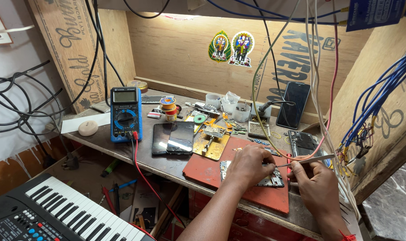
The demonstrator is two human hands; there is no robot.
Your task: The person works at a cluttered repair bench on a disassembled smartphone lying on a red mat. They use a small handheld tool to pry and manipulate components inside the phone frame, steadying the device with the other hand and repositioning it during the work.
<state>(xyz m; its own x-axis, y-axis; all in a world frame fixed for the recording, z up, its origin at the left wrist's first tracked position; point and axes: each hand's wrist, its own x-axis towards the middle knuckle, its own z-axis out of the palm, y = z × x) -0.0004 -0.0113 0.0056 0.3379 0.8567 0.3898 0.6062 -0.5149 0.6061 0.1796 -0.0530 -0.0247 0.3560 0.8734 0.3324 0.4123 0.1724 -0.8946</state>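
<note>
Left hand [250, 166] hides most of the circuit board [274, 180] (edges show).

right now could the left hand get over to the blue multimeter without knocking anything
Probably yes. The left hand rests on the opened phone on the red mat. The blue multimeter stands further left; only two flat dark phones and its red lead lie between, low enough to pass over.

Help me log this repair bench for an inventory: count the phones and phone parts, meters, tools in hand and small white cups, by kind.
Opened phone under the left hand: 1
Tweezers in the right hand: 1
Intact dark phones: 3
Opened phone at the right: 1
Blue multimeter: 1
Small white cups: 3
Total: 10
</note>
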